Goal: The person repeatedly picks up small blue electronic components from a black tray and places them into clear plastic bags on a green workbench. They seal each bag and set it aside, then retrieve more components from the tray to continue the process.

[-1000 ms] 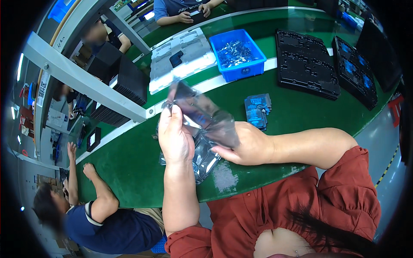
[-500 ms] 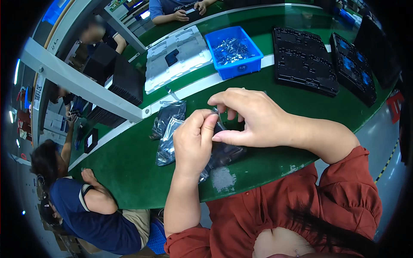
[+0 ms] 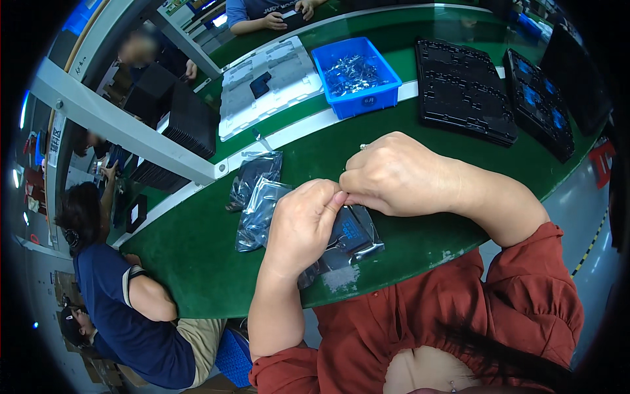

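My left hand [image 3: 303, 223] is closed, its thumb pressed against the bent fingers at the top edge of a shiny, see-through grey plastic bag [image 3: 369, 248]. My right hand [image 3: 397, 174] is curled into a pinch at the same edge, touching the left thumb; the pinched part is mostly hidden by the fingers. A dark flat piece with blue marks [image 3: 348, 231] shows inside the bag, which lies over the green table [image 3: 203, 262]. Just left of my left hand, another shiny bag [image 3: 259, 213] overlaps a darker bag [image 3: 257, 176].
Beyond my hands stands a blue bin [image 3: 367, 102] of small metal parts. Left of it, a white tray [image 3: 289, 65] carries a small black piece [image 3: 260, 86]. Black moulded trays [image 3: 466, 92] sit at the right. A metal post [image 3: 131, 125] crosses the left; a co-worker [image 3: 144, 315] sits nearby.
My right hand has gone from spread fingers to a closed pinch against my left hand. My left hand has shifted slightly, and more of the bag shows beneath.
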{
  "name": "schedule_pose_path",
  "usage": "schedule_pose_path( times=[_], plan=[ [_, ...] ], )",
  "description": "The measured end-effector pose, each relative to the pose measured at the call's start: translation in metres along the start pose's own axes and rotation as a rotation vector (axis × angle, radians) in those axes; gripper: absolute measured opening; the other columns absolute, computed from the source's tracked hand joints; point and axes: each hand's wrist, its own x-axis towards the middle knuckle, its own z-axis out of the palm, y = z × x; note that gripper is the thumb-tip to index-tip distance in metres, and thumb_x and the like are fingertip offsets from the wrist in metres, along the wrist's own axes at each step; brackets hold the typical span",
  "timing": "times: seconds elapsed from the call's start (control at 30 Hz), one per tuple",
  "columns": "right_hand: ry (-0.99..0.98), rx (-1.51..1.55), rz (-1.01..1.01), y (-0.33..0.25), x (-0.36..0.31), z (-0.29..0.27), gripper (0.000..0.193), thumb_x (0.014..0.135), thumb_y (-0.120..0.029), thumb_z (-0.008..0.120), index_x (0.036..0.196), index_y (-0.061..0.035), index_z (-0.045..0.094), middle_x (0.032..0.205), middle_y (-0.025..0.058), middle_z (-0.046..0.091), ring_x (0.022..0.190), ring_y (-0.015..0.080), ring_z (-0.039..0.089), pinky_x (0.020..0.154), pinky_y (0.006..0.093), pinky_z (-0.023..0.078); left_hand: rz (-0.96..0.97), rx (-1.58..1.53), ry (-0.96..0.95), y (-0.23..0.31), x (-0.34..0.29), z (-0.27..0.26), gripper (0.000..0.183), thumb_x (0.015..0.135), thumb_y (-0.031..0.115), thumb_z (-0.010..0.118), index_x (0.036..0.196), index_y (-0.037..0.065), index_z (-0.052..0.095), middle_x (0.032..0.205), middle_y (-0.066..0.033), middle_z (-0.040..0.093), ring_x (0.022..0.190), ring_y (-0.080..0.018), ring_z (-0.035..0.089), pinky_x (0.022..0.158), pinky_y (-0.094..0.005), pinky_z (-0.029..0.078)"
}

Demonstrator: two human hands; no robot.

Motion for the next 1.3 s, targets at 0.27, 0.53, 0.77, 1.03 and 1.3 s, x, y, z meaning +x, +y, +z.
schedule_pose_path(
  times=[0.27,0.53,0.77,1.03,1.3],
  plan=[
    [0.174,-0.213,-0.397,-0.010,-0.001,0.000,0.012,0.064,-0.016,0.060,0.063,-0.0081,0.051,0.057,0.0020,0.042,0.047,0.0174,0.048,0.043,0.0314,0.039,-0.262,-0.512,-0.033,-0.014,-0.002,-0.006,0.017,0.087,0.012,0.059,0.078,-0.001,0.063,0.069,-0.0065,0.063,0.064,-0.0129,0.058,0.059,-0.0265,0.045],
    [0.001,0.266,-0.617,-0.078,-0.021,-0.002,0.016,0.069,-0.019,0.057,0.060,-0.0085,0.048,0.060,0.0035,0.049,0.053,0.0178,0.054,0.048,0.0328,0.043,-0.355,-0.429,0.532,-0.057,0.003,-0.023,0.023,0.094,0.015,0.053,0.080,-0.001,0.062,0.071,0.0030,0.055,0.066,-0.0053,0.046,0.062,-0.0204,0.037],
    [0.736,-0.166,0.163,0.068,0.019,-0.027,0.013,0.079,-0.012,0.067,0.091,-0.0063,0.068,0.078,0.0090,0.063,0.072,0.0266,0.062,0.064,0.0344,0.050,-0.193,-0.234,0.512,-0.038,0.006,-0.007,0.020,0.092,0.014,0.055,0.084,-0.003,0.062,0.079,-0.0060,0.064,0.072,-0.0120,0.056,0.068,-0.0258,0.045],
    [0.586,-0.585,0.665,0.166,0.029,-0.013,0.030,0.086,-0.025,0.063,0.108,-0.0043,0.063,0.090,0.0129,0.063,0.081,0.0266,0.063,0.072,0.0363,0.050,-0.168,-0.175,0.467,-0.032,0.005,-0.004,0.018,0.092,0.012,0.054,0.084,-0.002,0.062,0.079,-0.0077,0.063,0.072,-0.0147,0.057,0.067,-0.0265,0.045],
    [0.428,0.125,0.128,0.044,0.027,0.008,0.014,0.075,-0.011,0.065,0.086,-0.0037,0.066,0.086,0.0109,0.060,0.081,0.0292,0.061,0.074,0.0383,0.050,-0.134,-0.080,0.558,-0.026,0.003,-0.005,0.019,0.093,0.015,0.056,0.086,-0.001,0.062,0.081,-0.0026,0.062,0.075,-0.0077,0.052,0.069,-0.0221,0.042]
  ],
)
